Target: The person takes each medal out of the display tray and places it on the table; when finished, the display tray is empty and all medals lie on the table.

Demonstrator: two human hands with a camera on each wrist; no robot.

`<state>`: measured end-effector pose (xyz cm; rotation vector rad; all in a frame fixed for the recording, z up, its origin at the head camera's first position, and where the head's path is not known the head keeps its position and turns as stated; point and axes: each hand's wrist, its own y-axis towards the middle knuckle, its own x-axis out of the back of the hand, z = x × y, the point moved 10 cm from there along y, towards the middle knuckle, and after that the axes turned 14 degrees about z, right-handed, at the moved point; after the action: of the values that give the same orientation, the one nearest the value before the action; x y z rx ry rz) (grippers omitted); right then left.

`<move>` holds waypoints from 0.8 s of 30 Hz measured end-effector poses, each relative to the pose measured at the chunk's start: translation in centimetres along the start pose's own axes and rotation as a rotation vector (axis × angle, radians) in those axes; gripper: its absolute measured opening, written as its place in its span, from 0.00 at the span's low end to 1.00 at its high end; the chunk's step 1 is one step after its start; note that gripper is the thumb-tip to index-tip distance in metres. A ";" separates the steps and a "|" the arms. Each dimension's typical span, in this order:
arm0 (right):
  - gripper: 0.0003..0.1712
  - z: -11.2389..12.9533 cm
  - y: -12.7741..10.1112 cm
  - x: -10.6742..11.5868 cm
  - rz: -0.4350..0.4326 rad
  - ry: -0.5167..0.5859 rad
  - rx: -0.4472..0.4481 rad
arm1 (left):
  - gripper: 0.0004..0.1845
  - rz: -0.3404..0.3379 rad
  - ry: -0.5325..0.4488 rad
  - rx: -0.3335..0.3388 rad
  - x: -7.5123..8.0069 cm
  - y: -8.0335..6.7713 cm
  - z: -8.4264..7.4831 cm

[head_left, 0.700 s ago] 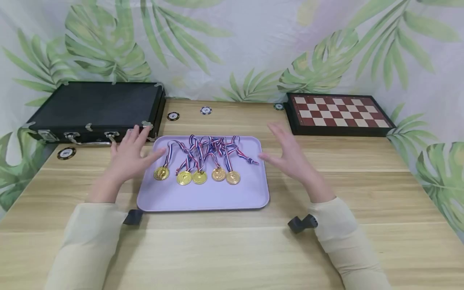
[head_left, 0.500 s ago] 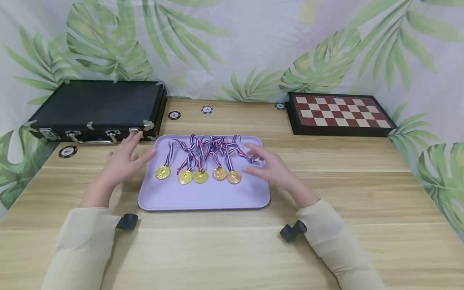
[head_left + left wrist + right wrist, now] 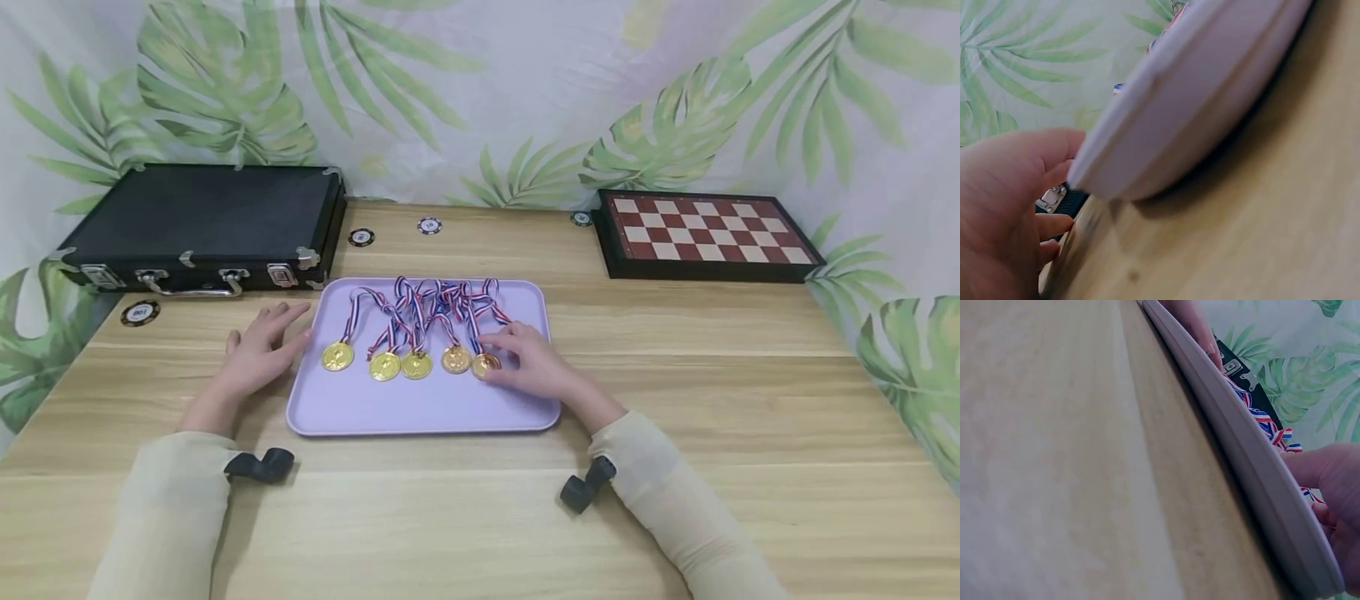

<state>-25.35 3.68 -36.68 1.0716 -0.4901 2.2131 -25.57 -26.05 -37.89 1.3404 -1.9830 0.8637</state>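
Observation:
A lavender tray [image 3: 420, 410] lies mid-table with several gold medals [image 3: 384, 365] in a row, their red-white-blue ribbons [image 3: 431, 304] bunched toward the far rim. My right hand [image 3: 504, 360] rests on the tray, its curled fingers and thumb pinching the right edge of the rightmost medal [image 3: 483, 364]. My left hand [image 3: 279, 327] lies flat on the table, its straight fingers against the tray's left rim. The left wrist view shows the tray rim [image 3: 1197, 106] beside my palm [image 3: 1004, 206]. The right wrist view shows the tray rim [image 3: 1254, 469], ribbons [image 3: 1266, 425] and my right hand's fingers [image 3: 1335, 481].
A shut black case [image 3: 202, 221] stands at the back left and a chessboard [image 3: 705, 233] at the back right. Poker chips lie on the wooden table: one at the left [image 3: 139, 313], others behind the tray [image 3: 361, 237] [image 3: 429, 225] [image 3: 580, 218]. A leaf-print cloth hangs behind.
My right hand came down from above the tray's right side onto the rightmost medal. My left hand dropped and settled at the tray's left rim.

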 end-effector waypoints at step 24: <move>0.24 0.4 0.0 -0.6 0.009 -0.024 -0.018 | 0.27 -0.048 0.060 0.015 -0.1 -0.1 -0.2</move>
<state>-24.82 3.24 -36.89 1.0900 -0.5250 2.2022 -25.41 -25.86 -37.85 1.3489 -1.8949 0.8874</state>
